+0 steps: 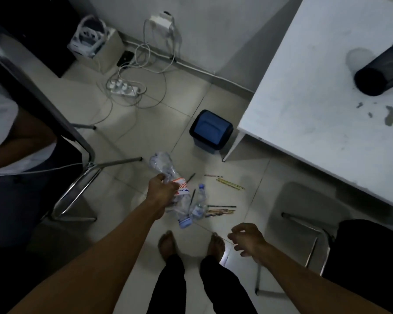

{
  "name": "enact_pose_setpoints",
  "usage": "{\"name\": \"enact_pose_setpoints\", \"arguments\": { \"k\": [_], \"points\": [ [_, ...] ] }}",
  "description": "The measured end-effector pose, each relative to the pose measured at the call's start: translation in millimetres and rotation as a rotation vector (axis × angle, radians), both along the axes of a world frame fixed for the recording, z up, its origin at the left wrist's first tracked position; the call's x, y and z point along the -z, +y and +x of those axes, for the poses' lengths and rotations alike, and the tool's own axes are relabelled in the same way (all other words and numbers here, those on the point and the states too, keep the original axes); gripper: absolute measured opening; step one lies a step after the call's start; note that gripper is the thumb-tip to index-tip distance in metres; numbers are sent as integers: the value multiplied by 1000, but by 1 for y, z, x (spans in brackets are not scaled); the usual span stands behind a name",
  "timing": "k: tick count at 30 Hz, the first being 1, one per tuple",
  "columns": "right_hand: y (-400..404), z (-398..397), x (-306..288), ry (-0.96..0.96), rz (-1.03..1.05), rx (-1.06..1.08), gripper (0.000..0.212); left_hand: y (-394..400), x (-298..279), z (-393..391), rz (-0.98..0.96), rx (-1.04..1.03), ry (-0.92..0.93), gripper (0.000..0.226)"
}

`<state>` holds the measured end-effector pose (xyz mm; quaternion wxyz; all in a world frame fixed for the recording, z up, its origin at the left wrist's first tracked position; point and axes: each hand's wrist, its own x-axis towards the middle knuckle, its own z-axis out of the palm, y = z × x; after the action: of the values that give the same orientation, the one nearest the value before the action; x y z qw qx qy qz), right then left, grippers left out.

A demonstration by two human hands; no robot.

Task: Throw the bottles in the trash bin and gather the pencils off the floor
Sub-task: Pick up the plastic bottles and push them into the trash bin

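Left hand (162, 191) is clenched around the middle of a crumpled clear bottle (168, 177), held above the floor. Bottle's long axis runs on a diagonal: base up and away toward the far left, capped neck (185, 222) pointing down and back toward the person's feet. Right hand (247, 240) hangs loose at the right, fingers half curled, grasping nothing that I can make out (a thin pale line crosses near its fingertips; cannot tell what it is).

Trash bin (210, 131), blue with a dark rim, stands on the floor beyond the bottle and to its right, tucked just beside the leg of the white table (327, 109). Its top faces up; whether the blue panel is a lid or an open mouth I cannot tell.

Key relation: the bin lies forward and to the right of the held bottle, so the left hand would have to carry it away from the body and across toward the table leg. The left hand is the nearer to the bin.

A second, smaller bottle (199, 202) lies on the floor just right of the left hand, neck pointing away. Pencils (220, 210) are scattered beside and beyond it, most lying roughly left to right, nearer the right hand. None gathered yet, by my reading.
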<state>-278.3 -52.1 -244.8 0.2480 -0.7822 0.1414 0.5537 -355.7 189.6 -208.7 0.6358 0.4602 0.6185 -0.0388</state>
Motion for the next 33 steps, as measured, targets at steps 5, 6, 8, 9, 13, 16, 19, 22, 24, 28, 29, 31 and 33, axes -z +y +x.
{"name": "enact_pose_setpoints", "arguments": {
  "k": [5, 6, 8, 9, 13, 16, 19, 22, 24, 28, 29, 31, 33],
  "points": [
    [13, -10, 64, 29, -17, -10, 13, 11, 66, -9, -1, -16, 4, 25],
    [16, -11, 79, 31, -15, -16, 13, 13, 78, -10, -8, -29, 3, 21],
    [24, -11, 107, 40, -11, -21, 14, 15, 106, -12, -9, -29, 3, 21],
    [28, -10, 121, 45, -10, -23, 14, 16, 121, -13, -14, -29, -4, 22],
    [47, -4, 175, 15, -6, -69, 16, 20, 177, -15, -22, -21, -33, 34],
    [65, 3, 220, -6, 18, -131, 10, 24, 222, -12, -2, 7, -47, 32],
    [82, 5, 277, -64, 31, -204, 6, 28, 278, -6, 13, 28, -71, 35],
    [94, 7, 330, -147, 15, -272, 10, 33, 321, 3, 47, 47, -93, 27],
    [101, 5, 371, -160, 11, -301, 20, 36, 356, 10, 67, 55, -123, 22],
    [114, 10, 447, -248, -30, -270, 48, 50, 413, 27, 137, 82, -152, 15],
    [117, 10, 463, -260, -34, -253, 59, 54, 428, 32, 150, 89, -163, 16],
    [121, 9, 486, -247, -51, -227, 81, 60, 449, 38, 150, 121, -164, 13],
    [122, 7, 506, -217, -69, -210, 97, 65, 466, 46, 143, 180, -165, 13]
  ]
}}
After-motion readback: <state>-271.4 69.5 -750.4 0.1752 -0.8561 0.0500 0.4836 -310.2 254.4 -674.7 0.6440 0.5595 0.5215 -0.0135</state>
